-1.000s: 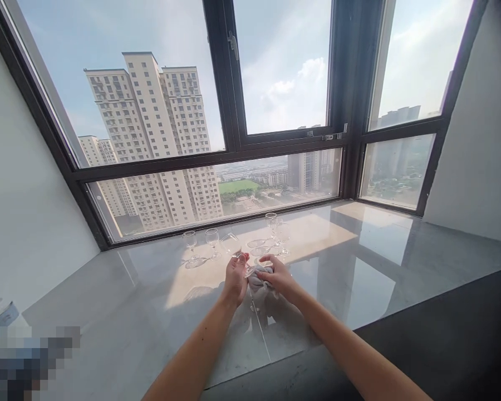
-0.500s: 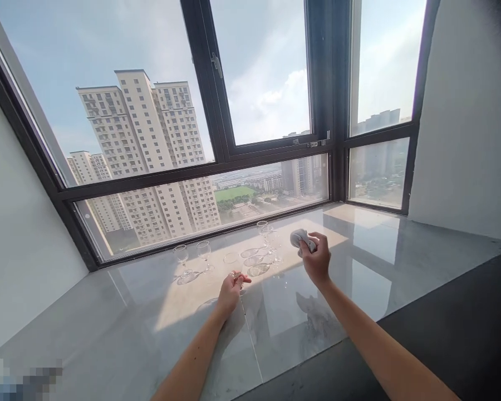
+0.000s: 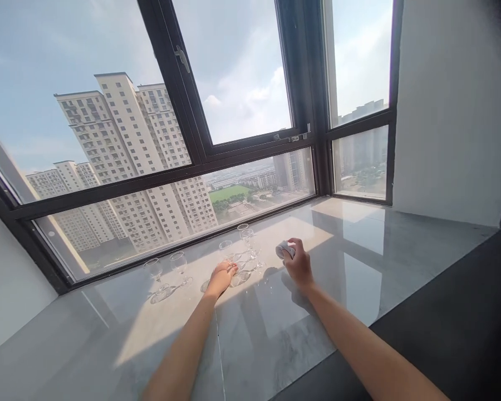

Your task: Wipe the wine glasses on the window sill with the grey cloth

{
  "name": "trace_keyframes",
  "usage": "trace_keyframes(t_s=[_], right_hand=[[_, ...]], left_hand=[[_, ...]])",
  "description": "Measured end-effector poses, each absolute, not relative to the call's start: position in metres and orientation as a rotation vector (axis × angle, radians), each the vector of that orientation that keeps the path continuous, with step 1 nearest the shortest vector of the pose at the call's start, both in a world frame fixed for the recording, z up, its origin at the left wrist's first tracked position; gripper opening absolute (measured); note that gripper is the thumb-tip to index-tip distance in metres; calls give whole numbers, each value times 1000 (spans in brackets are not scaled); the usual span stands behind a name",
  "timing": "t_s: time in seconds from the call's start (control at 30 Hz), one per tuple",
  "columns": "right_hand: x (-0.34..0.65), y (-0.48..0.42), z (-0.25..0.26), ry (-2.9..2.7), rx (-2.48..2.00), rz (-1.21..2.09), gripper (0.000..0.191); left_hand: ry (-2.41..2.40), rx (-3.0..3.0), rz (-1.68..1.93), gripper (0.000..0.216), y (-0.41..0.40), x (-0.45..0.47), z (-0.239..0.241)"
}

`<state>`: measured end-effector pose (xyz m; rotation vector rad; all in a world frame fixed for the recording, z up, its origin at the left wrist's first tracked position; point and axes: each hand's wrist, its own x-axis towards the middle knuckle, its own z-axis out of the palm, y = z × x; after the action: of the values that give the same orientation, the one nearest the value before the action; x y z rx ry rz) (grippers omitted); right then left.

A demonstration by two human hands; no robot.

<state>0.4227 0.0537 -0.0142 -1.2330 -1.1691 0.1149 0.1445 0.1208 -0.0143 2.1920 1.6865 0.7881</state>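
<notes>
My left hand (image 3: 220, 277) reaches forward over the grey marble window sill (image 3: 359, 267), fingertips closed at the foot of a clear wine glass (image 3: 226, 248) that stands upright. To the right, my right hand (image 3: 299, 266) is closed around a small crumpled white cloth (image 3: 284, 249), held just above the sill. Two more stemmed glasses (image 3: 247, 236) stand close together between my hands, nearer the window. Another pair of glasses (image 3: 167, 268) stands further left.
A black-framed window (image 3: 250, 153) runs along the back of the sill, with a handle on its upright bar. White walls close both ends. A dark surface (image 3: 463, 312) borders the sill's near edge at lower right.
My left hand has carried the glass forward and down onto the sill beside the others. My right hand took the cloth off the glass, lifted it to the right, then lowered it. The view swung left.
</notes>
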Motion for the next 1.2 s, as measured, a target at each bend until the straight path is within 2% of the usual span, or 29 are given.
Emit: trace_keyframes(t_s=[0.23,0.47,0.73,0.97,1.03,1.13,1.2], right_hand=[[424,58,-17,-1152,-1230,111,23],[425,57,-16,-1163,-1244,104,23],[430,59,-18,-1163,-1292,87,25],[434,58,-18,-1149,-1303,46,29],[435,58,-19,-1147,-1309,46,30],[437,58,-20,-1137,-1323,57,31],[437,58,-21,-1126,-1334,53,32]], left_hand=[[1970,2300,662,26,187,172,-17],[1999,2257,676,29,204,175,-16],[1882,2193,1313,24,150,170,-14],[1741,2330,1507,23,69,142,-7],[1844,2201,1636,21,58,122,-3],[2107,1706,1849,14,54,83,1],[2254,1355,1895,23,59,60,0]])
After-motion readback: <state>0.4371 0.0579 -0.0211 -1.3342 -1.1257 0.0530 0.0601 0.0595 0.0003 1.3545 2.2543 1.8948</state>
